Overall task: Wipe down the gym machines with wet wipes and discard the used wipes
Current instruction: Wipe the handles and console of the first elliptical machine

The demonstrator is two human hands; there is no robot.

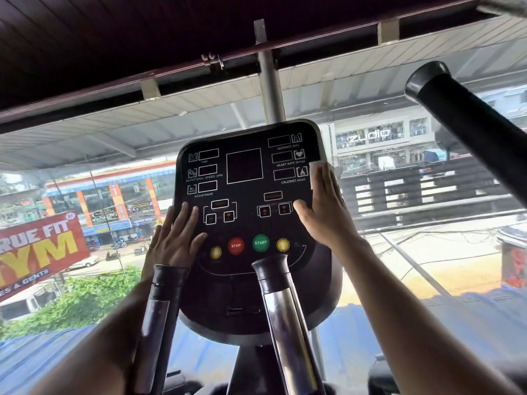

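Your left hand [175, 238] lies flat, fingers straight and spread. Your right hand [325, 206] presses flat, fingers together, thumb out, apparently open.

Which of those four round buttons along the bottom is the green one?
The START button, third from the left, between the red STOP button and a yellow button.

Bright daylight pours through the window [413, 195] in mid-frame, leaving the street beyond pale and slightly washed out. The ceiling [114, 38] at top sits in deep shadow. Wide-angle distortion bends the edges (beams curve noticeably), and the upper right corner blurs.
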